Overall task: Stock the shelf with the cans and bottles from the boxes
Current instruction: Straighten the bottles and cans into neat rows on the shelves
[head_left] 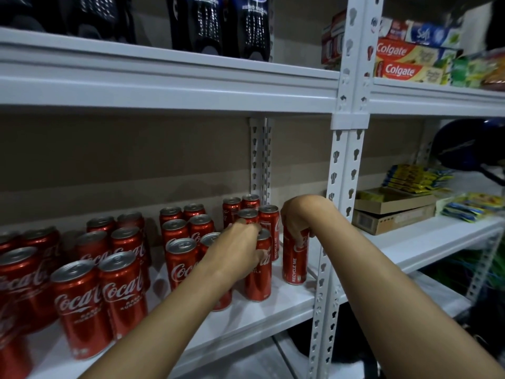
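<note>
1. Nearest me, at seven to eight o'clock, the front cans (82,305) already stand upright in pairs on the white shelf (273,305). I judge this part of the row done.

2. At the centre, my left hand (243,247) has its fingers curled round the top of one can (259,272), which stands on the shelf board just right of the stocked block. Whether its base is fully down I cannot tell; my hand hides the top.

3. Just past it, at one o'clock, my right hand (296,220) grips a second can (295,258) from above, fingers wrapped over its rim. That can is upright, at the right-hand end of the row, just beside the upright post (341,187).

4. Further back, at twelve o'clock, more cans (240,206) fill the rear rows toward the wall.

5. Furthest up, at eleven to twelve o'clock, dark bottles (218,26) already stand on the shelf above.

6. My judgement: the can shelf is well along. The two cans in my hands close the right end, though bare board shows between some pairs. The boxes are not in view, so I cannot say how much stock is left to carry over.

7. Off at two to three o'clock, the toothpaste cartons (404,61) and a cardboard tray (393,214) sit in the neighbouring bay.
</note>
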